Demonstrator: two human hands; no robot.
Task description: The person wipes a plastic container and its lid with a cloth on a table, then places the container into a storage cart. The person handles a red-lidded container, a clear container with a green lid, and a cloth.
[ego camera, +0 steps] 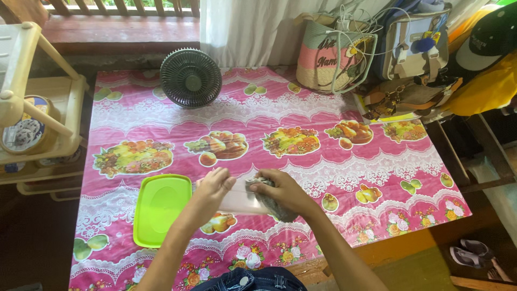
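Note:
My left hand [214,186] grips the left end of a clear, pale plastic container [242,201] held just above a table with a pink fruit-print cloth [280,108]. My right hand [283,191] presses a grey cloth [280,211] against the container's right end. A lime green lid [161,207] lies flat on the tablecloth just left of my left hand. What is inside the container cannot be made out.
A small dark round fan [190,78] stands at the table's back. A striped woven bag [329,54], a blue bag [412,43] and a brown bag [401,97] crowd the back right corner. A cream plastic rack [32,108] stands left; sandals [474,253] lie on the floor at the right.

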